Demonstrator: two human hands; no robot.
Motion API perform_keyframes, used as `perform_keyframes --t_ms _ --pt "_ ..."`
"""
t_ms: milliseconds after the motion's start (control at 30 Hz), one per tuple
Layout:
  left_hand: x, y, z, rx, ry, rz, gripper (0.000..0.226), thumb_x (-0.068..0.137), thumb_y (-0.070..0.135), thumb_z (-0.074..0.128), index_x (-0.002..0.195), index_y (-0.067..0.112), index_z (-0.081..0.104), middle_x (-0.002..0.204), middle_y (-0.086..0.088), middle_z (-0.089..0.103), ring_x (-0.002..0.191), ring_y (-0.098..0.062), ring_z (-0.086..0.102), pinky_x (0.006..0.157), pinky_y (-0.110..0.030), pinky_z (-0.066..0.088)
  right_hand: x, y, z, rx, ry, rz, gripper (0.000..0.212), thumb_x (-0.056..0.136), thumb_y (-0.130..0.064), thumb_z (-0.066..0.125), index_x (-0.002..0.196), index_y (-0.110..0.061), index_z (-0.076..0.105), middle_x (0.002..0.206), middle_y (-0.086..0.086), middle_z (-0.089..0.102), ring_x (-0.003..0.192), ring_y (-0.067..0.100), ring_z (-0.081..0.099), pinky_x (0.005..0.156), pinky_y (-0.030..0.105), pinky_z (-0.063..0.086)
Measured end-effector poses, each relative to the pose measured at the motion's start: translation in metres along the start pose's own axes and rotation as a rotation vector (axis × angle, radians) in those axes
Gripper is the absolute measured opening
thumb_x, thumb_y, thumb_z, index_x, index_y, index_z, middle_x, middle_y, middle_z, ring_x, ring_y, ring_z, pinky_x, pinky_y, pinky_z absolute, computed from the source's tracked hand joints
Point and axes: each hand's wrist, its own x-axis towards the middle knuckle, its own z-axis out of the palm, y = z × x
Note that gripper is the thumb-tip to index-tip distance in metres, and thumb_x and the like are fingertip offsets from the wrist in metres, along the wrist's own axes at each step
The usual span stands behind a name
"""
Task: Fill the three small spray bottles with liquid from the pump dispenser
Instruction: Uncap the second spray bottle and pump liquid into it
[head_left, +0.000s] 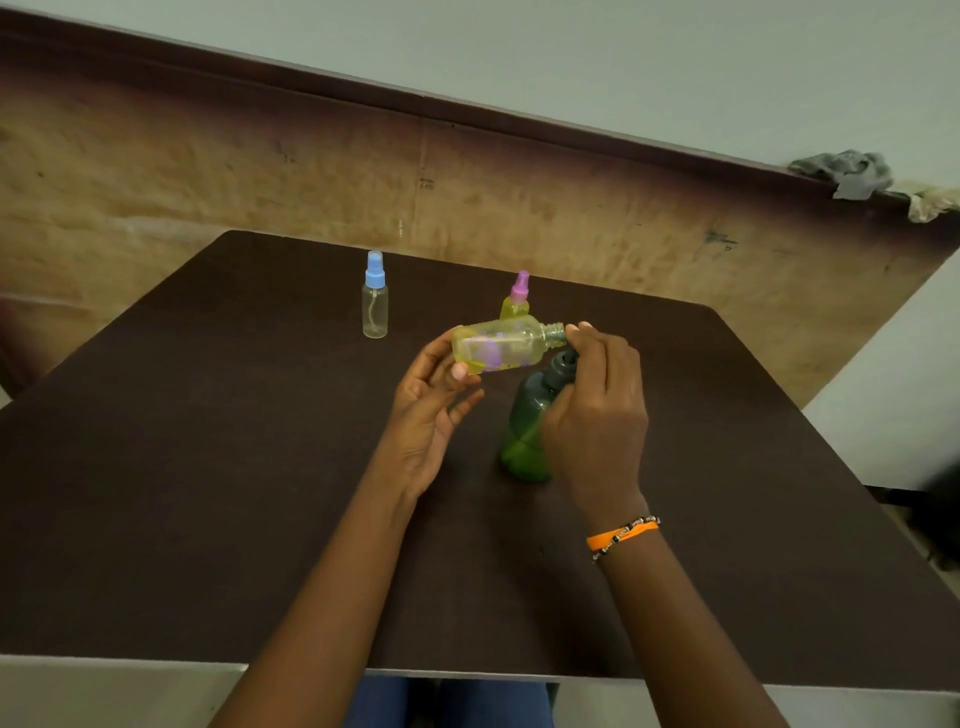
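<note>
My left hand (426, 410) holds an uncapped small bottle (498, 345) on its side, thumb and fingers at its base and its threaded mouth pointing right. Yellow-green liquid lies inside it, and a purple patch shows through. My right hand (597, 415) curls over the dark pump head of the green pump dispenser (524, 431), whose nozzle sits right at the bottle's mouth. Behind the held bottle a pink-capped spray bottle (517, 299) with yellow liquid stands upright. A blue-capped spray bottle (374, 301) stands clear and empty at the back left.
Everything stands on a dark brown table (208, 467). A worn wooden board (260, 171) rises behind its far edge, with grey rags (847, 171) on the board's top right end. The near table edge runs just above my lap.
</note>
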Motion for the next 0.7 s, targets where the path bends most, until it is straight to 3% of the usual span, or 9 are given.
perform_keyframes --t_ms 100,267,333,467,533,633,700 --pt "0.0 0.001 0.0 -0.02 0.005 -0.008 0.076 0.045 0.045 0.089 0.112 0.026 0.06 0.099 0.009 0.069 0.082 -0.003 0.064 0.076 -0.022 0.053 -0.002 0.004 0.002 0.045 -0.01 -0.004 0.033 0.081 0.006 0.039 0.101 0.009 0.065 0.096 0.02 0.064 0.091 0.029 0.06 0.084 0.026 0.046" --pt "-0.004 0.002 0.002 0.012 0.003 -0.015 0.081 0.043 0.044 0.089 0.115 0.023 0.057 0.1 0.01 0.069 0.082 -0.002 0.065 0.076 -0.022 0.054 0.019 0.005 -0.017 -0.017 -0.12 -0.057 0.03 0.078 -0.006 0.039 0.09 0.001 0.066 0.084 0.011 0.062 0.08 0.026 0.059 0.061 0.031 0.049" --pt "-0.005 0.002 0.003 0.017 0.002 -0.014 0.082 0.043 0.044 0.09 0.115 0.023 0.057 0.101 0.01 0.069 0.082 -0.002 0.065 0.076 -0.022 0.054 0.024 0.003 -0.02 -0.01 -0.135 -0.054 0.034 0.077 -0.011 0.035 0.088 0.001 0.065 0.083 0.012 0.061 0.081 0.027 0.059 0.061 0.03 0.048" --pt "-0.002 0.003 0.002 -0.017 0.009 -0.016 0.082 0.041 0.043 0.09 0.114 0.023 0.057 0.098 0.01 0.07 0.081 -0.003 0.065 0.076 -0.022 0.054 0.003 0.002 -0.006 0.013 -0.066 -0.039 0.036 0.079 0.003 0.039 0.104 0.009 0.065 0.102 0.02 0.063 0.101 0.031 0.059 0.09 0.03 0.048" --pt "-0.002 0.002 0.001 -0.022 0.01 -0.014 0.081 0.041 0.043 0.09 0.113 0.023 0.058 0.098 0.01 0.07 0.081 -0.003 0.066 0.076 -0.022 0.054 -0.003 0.008 -0.001 0.033 -0.038 -0.052 0.037 0.079 0.007 0.039 0.105 0.01 0.065 0.104 0.021 0.063 0.104 0.031 0.059 0.095 0.031 0.047" --pt "-0.002 0.002 0.001 -0.014 0.004 -0.012 0.08 0.042 0.044 0.09 0.113 0.023 0.058 0.099 0.01 0.07 0.082 -0.003 0.065 0.077 -0.022 0.054 0.006 0.011 -0.005 0.044 -0.052 -0.075 0.034 0.079 0.006 0.04 0.099 0.008 0.067 0.097 0.019 0.065 0.096 0.03 0.061 0.087 0.029 0.049" --pt "-0.003 0.002 0.001 -0.009 0.007 -0.008 0.082 0.041 0.044 0.09 0.114 0.022 0.058 0.098 0.01 0.069 0.081 -0.002 0.065 0.076 -0.022 0.054 0.016 0.009 -0.012 0.037 -0.095 -0.094 0.032 0.078 0.0 0.04 0.092 0.005 0.067 0.089 0.016 0.064 0.086 0.03 0.062 0.073 0.03 0.05"
